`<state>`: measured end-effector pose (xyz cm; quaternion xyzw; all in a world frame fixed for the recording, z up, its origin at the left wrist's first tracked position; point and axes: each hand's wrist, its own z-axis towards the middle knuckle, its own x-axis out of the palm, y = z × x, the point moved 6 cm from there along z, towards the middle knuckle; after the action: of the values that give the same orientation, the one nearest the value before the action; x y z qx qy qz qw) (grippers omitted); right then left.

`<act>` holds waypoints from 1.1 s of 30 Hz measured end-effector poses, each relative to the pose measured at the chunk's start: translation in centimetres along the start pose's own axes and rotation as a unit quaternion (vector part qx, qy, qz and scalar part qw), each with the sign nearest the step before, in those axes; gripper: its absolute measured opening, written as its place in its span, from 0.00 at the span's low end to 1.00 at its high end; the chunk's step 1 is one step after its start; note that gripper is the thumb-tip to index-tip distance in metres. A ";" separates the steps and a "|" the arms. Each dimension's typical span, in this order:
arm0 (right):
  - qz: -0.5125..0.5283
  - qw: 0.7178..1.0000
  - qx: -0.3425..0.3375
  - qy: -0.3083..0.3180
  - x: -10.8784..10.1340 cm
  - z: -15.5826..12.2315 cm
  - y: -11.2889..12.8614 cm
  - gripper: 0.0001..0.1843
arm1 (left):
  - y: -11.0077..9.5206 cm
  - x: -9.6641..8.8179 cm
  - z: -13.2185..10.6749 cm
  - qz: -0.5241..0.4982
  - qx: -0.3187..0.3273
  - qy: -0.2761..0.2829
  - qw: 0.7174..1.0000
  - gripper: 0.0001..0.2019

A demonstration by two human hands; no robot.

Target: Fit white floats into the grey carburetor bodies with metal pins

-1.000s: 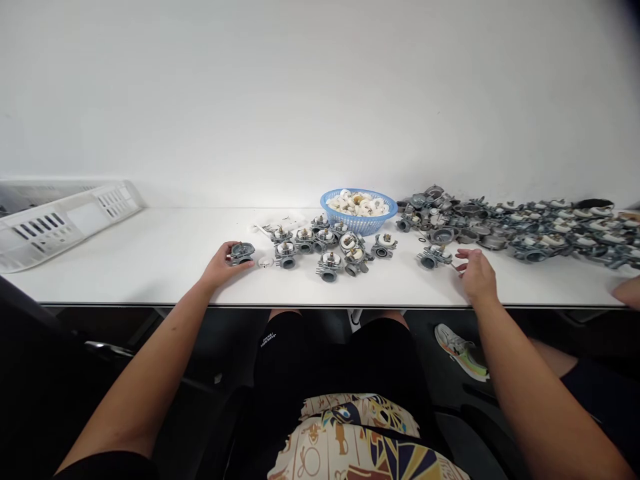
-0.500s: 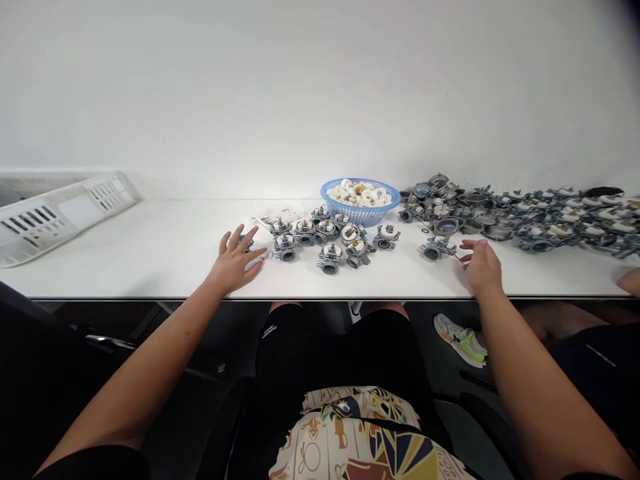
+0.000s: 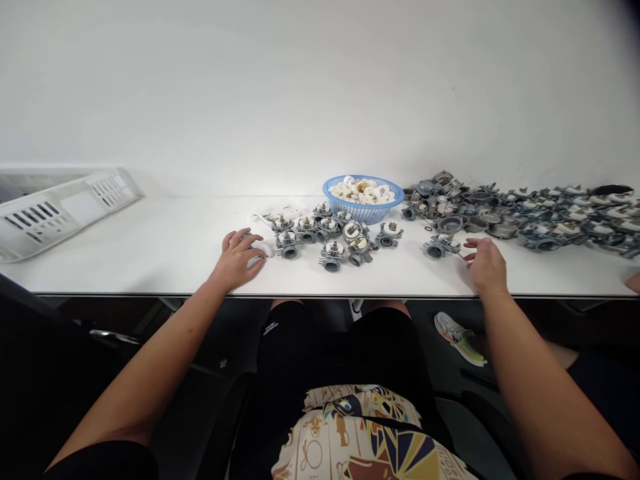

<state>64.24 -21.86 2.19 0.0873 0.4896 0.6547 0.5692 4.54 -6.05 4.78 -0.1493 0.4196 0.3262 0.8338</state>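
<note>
My left hand (image 3: 235, 261) is curled down over a grey metal carburetor body, mostly hidden beneath the fingers. A whitish translucent piece (image 3: 260, 252) lies against the fingertips. To the right stand several carburetor bodies with white floats and brass fittings; the closest is this carburetor (image 3: 287, 245), and another carburetor (image 3: 332, 256) sits nearer the table edge. My right hand (image 3: 486, 267) is half closed, thumb and fingers together beside a lone carburetor (image 3: 441, 247). Something thin shows at its fingertips, too small to name.
A blue basket (image 3: 363, 212) full of white floats stands near the wall. Along the right lies a large heap of carburetor parts (image 3: 493, 217). At the far left a white slotted plastic crate (image 3: 65, 213) is tilted. Another person's hand (image 3: 633, 283) shows at the right edge.
The fingers of my left hand, spread before, have curled in over the grey part. My right hand has hardly moved. The view has shifted slightly.
</note>
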 end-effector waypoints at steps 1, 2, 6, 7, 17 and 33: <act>0.001 1.000 0.000 0.000 0.0 0.0 -0.1 0.33 | 0.0 -0.1 0.0 0.000 0.003 -0.005 1.000 0.08; 0.002 1.000 0.001 0.000 0.0 0.0 -0.1 0.33 | -0.1 -0.1 -0.1 0.000 0.006 -0.007 1.000 0.08; 0.003 1.000 0.001 -0.003 0.1 0.0 -0.1 0.33 | 0.0 -0.1 -0.1 0.010 0.010 -0.014 1.000 0.08; 0.003 1.000 0.001 -0.004 0.0 0.0 -0.1 0.33 | 0.0 -0.1 -0.2 0.013 0.009 -0.016 1.000 0.08; 0.000 1.000 0.003 -0.011 0.0 -0.1 0.1 0.38 | 0.4 -0.3 -0.3 0.031 -0.011 -0.044 0.998 0.09; -0.001 1.000 0.005 -0.009 0.1 0.0 0.0 0.34 | 0.4 0.1 -0.2 0.010 -0.028 0.016 0.999 0.11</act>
<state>64.23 -21.80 2.16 0.0956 0.4883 0.6506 0.5736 4.22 -5.76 4.57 -0.1733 0.4252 0.3438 0.8191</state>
